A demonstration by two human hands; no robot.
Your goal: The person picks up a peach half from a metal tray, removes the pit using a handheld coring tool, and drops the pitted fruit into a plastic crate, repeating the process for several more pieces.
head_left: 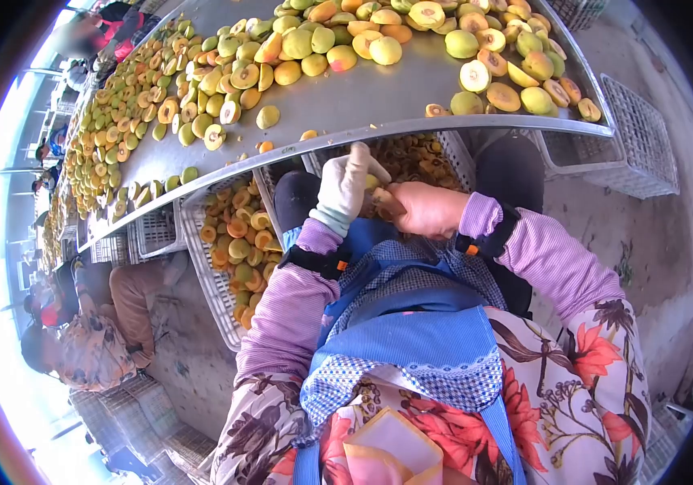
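My left hand (342, 184), in a whitish glove, is closed around a yellow-green piece of fruit (372, 182), apparently a peach half, just below the table edge. Close against it, my bare right hand (431, 208) is curled into a fist with its thumb side toward the fruit. What sits inside that fist is hidden. Beneath both hands a crate of brownish-orange fruit pieces (421, 158) shows in part between my knees.
A metal table (314, 101) with a raised rim bears many halved peaches (298, 42). Left of my knees stands a crate (215, 284) of fruit halves; a grey plastic crate (646, 145) is at the right. Other people sit along the left, one in brown trousers (138, 295).
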